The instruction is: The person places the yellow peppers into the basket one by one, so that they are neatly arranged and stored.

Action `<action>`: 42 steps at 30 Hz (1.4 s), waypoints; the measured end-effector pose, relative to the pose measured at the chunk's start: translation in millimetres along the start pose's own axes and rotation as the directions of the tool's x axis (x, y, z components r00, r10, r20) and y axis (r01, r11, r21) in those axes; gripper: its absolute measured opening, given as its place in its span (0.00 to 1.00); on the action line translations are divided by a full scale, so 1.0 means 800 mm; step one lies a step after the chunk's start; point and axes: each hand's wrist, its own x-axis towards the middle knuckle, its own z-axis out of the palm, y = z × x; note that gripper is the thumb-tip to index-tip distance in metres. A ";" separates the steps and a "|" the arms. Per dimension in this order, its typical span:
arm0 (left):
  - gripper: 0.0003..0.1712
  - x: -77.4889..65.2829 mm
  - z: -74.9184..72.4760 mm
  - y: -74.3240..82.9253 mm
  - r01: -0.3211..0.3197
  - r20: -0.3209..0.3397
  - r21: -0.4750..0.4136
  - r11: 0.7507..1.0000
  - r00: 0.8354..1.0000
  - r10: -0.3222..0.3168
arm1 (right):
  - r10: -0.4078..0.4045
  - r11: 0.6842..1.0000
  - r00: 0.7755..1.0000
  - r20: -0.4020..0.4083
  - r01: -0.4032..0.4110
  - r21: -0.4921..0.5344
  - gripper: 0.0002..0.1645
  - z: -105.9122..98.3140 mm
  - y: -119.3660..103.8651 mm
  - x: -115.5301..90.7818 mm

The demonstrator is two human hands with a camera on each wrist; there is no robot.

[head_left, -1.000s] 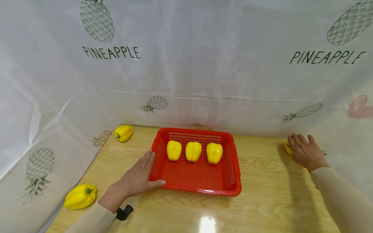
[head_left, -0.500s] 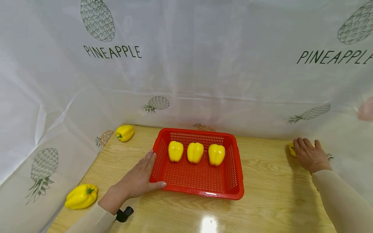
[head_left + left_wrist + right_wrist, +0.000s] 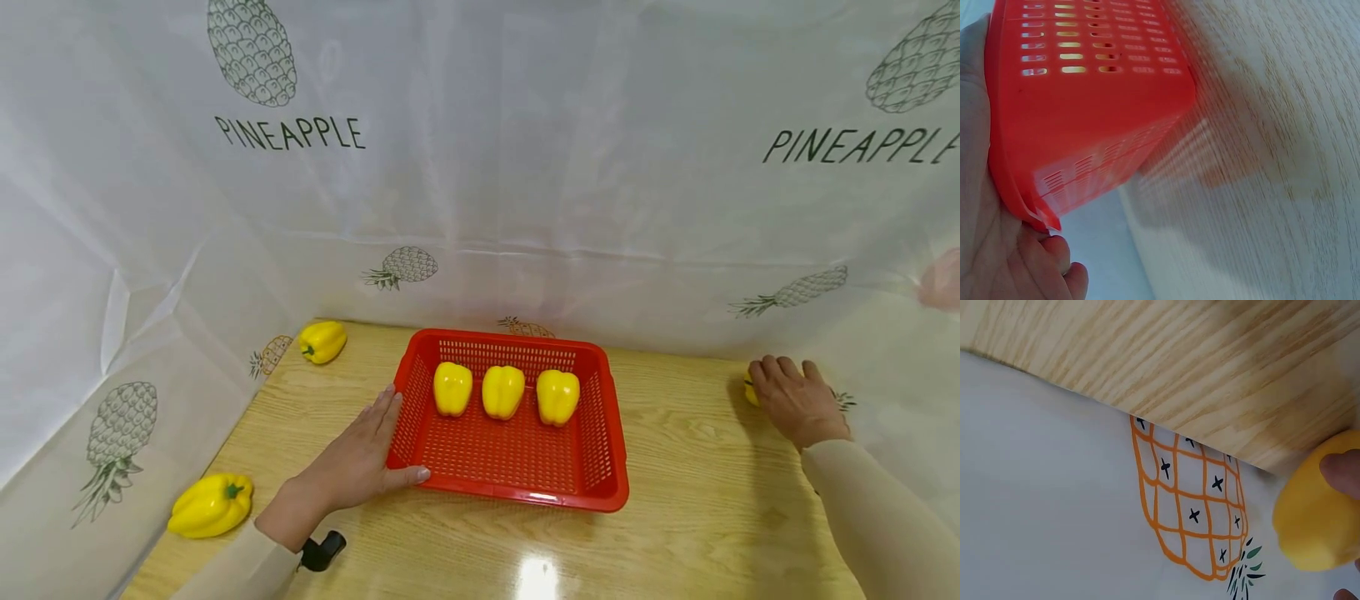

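Note:
A red plastic basket (image 3: 510,492) stands on the wooden table with three yellow bell peppers in a row inside, among them the middle bell pepper (image 3: 503,392). My left hand (image 3: 348,458) rests against the basket's near left corner, fingers fairly straight along the side and thumb over the front rim. At the far right corner of the table my right hand (image 3: 798,400) grips another yellow bell pepper (image 3: 1316,506), mostly hidden beneath it in the head view. The right wrist view shows the thumb on that pepper and fingertips at its lower edge.
One yellow bell pepper (image 3: 322,342) lies at the far left corner of the table (image 3: 675,500), and another bell pepper (image 3: 211,505) at the left edge. A pale pineapple-print sheet (image 3: 525,192) hangs behind and along both sides.
The head view has turned slightly, so things sit a little differently in frame. Both hands stay where they were, the left at the basket, the right on its bell pepper.

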 end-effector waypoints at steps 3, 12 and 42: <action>0.76 0.000 0.000 -0.001 0.006 0.001 -0.004 1.000 1.000 -0.006 | -0.019 1.000 0.998 -0.053 0.019 0.005 0.34 -0.003 -0.006 0.000; 0.75 -0.001 0.000 -0.001 -0.001 -0.009 -0.015 1.000 1.000 0.001 | -0.007 1.000 0.995 -0.101 0.009 0.016 0.34 -0.013 -0.031 -0.004; 0.76 -0.003 -0.001 -0.002 -0.025 -0.014 -0.031 0.999 1.000 0.024 | 0.124 0.969 0.952 -0.280 -0.055 0.242 0.42 -0.053 -0.151 0.053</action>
